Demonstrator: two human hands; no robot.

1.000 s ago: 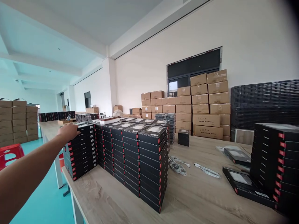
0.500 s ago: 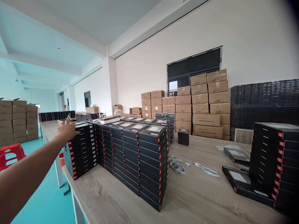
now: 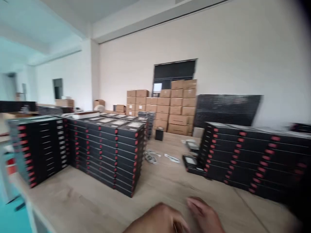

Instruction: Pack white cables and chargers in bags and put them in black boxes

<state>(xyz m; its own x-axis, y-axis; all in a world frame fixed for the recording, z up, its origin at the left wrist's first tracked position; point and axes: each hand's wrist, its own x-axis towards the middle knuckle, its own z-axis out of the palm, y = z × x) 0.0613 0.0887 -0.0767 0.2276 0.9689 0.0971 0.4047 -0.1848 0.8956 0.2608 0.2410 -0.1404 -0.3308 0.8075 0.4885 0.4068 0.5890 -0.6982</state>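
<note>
My left hand (image 3: 157, 220) and my right hand (image 3: 202, 212) sit low at the bottom of the view, blurred by motion, just above the light wood table (image 3: 97, 200). Neither hand visibly holds anything, and both are well short of the stacks. Ahead stands a large block of black boxes with red marks (image 3: 107, 152). A narrower black stack (image 3: 41, 152) stands to its left, and a long black stack (image 3: 252, 158) lies to the right. Between them lie white coiled cables (image 3: 150, 157) and a flat black box (image 3: 191, 162).
Stacked cardboard cartons (image 3: 170, 110) rise beyond the table, beside a wall of dark stacked trays (image 3: 227, 110). A small black box stack (image 3: 159, 134) stands at the table's far part. The table's left edge (image 3: 26, 197) drops to a teal floor.
My arm no longer reaches out by the left stack. Both hands now show low at the bottom, and the whole view has swung, with the stacks seen from a new angle.
</note>
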